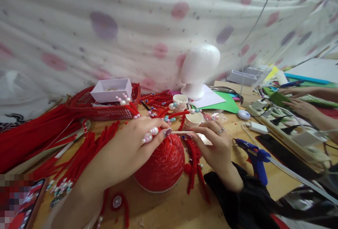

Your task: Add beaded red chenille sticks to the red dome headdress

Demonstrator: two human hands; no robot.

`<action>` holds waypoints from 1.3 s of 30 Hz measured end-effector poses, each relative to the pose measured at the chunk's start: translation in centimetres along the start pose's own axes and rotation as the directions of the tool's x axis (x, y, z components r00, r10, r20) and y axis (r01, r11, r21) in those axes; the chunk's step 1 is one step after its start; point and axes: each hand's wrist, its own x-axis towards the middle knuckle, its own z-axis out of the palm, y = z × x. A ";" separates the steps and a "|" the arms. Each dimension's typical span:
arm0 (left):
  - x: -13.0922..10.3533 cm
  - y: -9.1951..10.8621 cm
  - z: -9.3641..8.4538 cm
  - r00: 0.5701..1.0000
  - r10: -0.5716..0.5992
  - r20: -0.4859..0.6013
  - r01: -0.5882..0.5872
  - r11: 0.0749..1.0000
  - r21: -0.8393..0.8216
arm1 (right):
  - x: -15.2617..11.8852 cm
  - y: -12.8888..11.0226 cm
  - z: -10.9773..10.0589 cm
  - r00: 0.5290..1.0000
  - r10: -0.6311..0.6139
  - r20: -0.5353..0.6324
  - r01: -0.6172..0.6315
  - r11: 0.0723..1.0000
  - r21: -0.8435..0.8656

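Note:
A red dome-shaped headpiece [162,165], wound with fuzzy strands and edged with small pearls, sits on the table in front of me. My left hand [137,141] is closed over its top; pink and white pearls [150,135] poke out between thumb and forefinger. Between the thumb and fingers of my right hand [215,139] is a thin pale stick [182,132], its other end reaching my left thumb. Red stems tipped with pearls and blue beads [194,111] stand up behind the hands. What the left fingertips press on is partly hidden.
Left are a red basket [105,111] with a white box [112,90], red fuzzy stems [87,151] and a phone [33,204]. A white foam head [200,67] and paper cups [194,119] stand behind. Right lie a blue glue gun [255,157], power strip [290,130] and another person's hands [303,106].

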 end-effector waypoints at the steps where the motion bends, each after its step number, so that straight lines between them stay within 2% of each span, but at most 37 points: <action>1: 0.0 0.0 0.0 1.000 0.009 -0.006 -0.009 1.000 0.001 | -0.1 0.0 0.0 1.000 0.006 -0.007 -0.006 1.000 0.001; 8: -0.1 -0.4 0.1 1.000 0.016 -0.022 -0.016 1.000 -0.014 | -0.2 0.1 0.2 0.999 -0.017 0.043 0.014 0.998 0.065; 14: -0.1 -0.6 0.1 0.998 0.056 -0.028 -0.055 0.998 0.014 | 0.1 0.0 -0.2 0.998 -0.055 -0.005 0.055 0.998 -0.041; 20: 0.0 -1.0 0.0 0.998 0.058 -0.036 -0.059 0.998 -0.011 | 0.2 0.1 -0.4 0.993 -0.097 0.069 0.098 0.995 -0.002; 24: 0.3 -0.9 -0.1 0.998 0.056 -0.004 -0.056 0.997 -0.044 | 0.0 0.2 -0.4 0.990 -0.108 0.097 0.109 0.994 -0.013; 32: 0.3 -0.8 -0.3 0.998 0.047 0.045 -0.044 0.997 -0.067 | -0.3 0.5 -0.2 0.998 -0.062 0.013 0.063 0.995 -0.072; 39: 0.4 -1.0 -0.2 0.996 0.082 0.030 -0.081 0.996 -0.041 | -0.4 0.7 -0.8 0.983 -0.177 0.048 0.180 0.980 -0.086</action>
